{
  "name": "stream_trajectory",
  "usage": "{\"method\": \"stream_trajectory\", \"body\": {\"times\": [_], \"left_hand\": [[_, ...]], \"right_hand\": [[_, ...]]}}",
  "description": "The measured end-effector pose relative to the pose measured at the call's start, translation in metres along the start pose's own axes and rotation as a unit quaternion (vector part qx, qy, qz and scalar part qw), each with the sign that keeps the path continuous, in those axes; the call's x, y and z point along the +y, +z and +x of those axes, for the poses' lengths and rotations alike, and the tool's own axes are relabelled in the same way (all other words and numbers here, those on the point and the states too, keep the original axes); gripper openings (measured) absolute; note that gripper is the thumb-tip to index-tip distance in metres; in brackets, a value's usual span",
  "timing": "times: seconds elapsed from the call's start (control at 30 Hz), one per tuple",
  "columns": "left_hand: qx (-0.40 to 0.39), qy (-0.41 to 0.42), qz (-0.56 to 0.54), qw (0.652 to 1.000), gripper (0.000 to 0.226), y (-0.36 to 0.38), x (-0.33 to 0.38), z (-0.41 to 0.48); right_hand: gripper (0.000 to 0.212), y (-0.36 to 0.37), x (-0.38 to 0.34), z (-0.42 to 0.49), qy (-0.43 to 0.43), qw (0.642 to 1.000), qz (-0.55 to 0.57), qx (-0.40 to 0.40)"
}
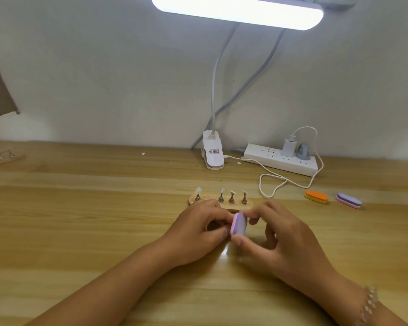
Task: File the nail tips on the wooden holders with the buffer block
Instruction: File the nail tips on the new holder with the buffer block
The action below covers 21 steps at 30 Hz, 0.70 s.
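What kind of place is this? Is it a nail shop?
Probably a small desk for practising nail work, not clearly a shop. A clip-on lamp shines over a wooden desk, nail tips stand on a wooden holder, and spare buffer blocks lie nearby.

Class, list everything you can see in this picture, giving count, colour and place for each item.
buffer block: one, purple-pink, in the right hand
wooden holder: one, light wood, just behind the buffer block
nail tips: four, pale, on stands on the wooden holder
orange block: one, orange and yellow, table right
purple spare block: one, purple-pink, far right
clip lamp: one, white, back of table
power strip: one, white, right of the lamp clip
table: one, light wood
bracelet: one, clear beads, right wrist
left hand: one, fingers curled beside the buffer block
right hand: one, pinches the buffer block
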<state>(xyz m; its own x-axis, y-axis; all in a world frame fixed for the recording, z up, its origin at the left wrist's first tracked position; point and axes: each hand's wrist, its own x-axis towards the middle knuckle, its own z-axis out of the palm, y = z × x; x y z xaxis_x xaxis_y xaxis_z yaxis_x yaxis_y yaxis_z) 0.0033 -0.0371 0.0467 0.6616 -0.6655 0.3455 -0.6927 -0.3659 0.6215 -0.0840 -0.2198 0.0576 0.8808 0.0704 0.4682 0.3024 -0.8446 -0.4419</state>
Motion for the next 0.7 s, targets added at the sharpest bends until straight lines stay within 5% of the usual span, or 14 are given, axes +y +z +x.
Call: {"method": "stream_trajectory", "body": {"times": [0.07, 0.23, 0.37, 0.53, 0.7], "left_hand": [[0.0, -0.003, -0.001, 1.0, 0.02, 0.0, 0.0, 0.0], [0.033, -0.024, -0.062, 0.997, 0.018, -0.001, 0.0, 0.0], [0.03, -0.034, -0.054, 0.997, 0.021, -0.001, -0.001, 0.001], [0.027, -0.032, -0.048, 0.998, 0.022, -0.001, 0.001, 0.0], [0.025, -0.027, -0.046, 0.998, 0.019, -0.001, 0.001, 0.0]], "right_hand": [[0.035, 0.001, -0.002, -0.001, -0.004, 1.0, 0.024, -0.012], [0.02, -0.005, 0.013, 0.006, 0.096, 0.986, 0.096, 0.1], [0.034, 0.001, 0.001, -0.002, 0.019, 0.998, 0.052, 0.002], [0.034, -0.001, 0.006, 0.002, 0.054, 0.998, 0.025, 0.033], [0.04, -0.001, -0.002, -0.002, 0.011, 1.0, -0.011, -0.026]]}}
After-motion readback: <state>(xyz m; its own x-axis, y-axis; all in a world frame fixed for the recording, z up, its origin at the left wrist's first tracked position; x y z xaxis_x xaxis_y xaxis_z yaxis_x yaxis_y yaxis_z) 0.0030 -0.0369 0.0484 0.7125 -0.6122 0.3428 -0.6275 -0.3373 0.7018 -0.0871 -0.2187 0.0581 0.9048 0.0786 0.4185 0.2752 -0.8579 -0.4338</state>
